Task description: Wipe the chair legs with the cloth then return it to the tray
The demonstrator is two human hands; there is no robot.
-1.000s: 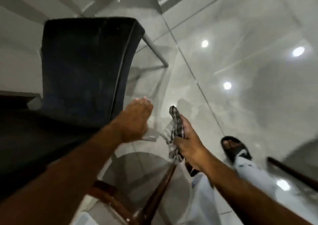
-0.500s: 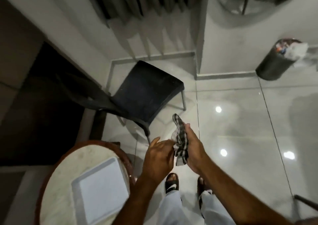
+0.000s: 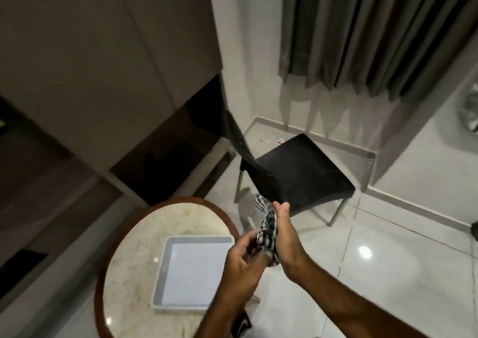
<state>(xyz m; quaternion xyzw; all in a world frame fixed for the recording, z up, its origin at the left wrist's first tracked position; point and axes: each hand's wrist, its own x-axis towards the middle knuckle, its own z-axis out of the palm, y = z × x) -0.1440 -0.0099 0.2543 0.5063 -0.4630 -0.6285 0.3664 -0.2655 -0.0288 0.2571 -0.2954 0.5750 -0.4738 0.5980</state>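
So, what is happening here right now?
A person stands by a round table and holds a checked cloth between both hands: the left hand pinches its lower part, the right hand backs it. The grey tray on the table has nothing in it. The black chair stands beyond, untouched.

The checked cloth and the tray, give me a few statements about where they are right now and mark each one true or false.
1. The checked cloth lies in the tray. False: it is held above the floor, between both hands.
2. The tray sits on the round marble table. True.
3. The tray holds a folded towel. False: nothing shows inside it.
4. The right hand presses against the cloth from the side. True.
5. The black chair lies tipped over on the floor. False: it stands upright on its legs.
6. The left hand touches the cloth's lower end. True.
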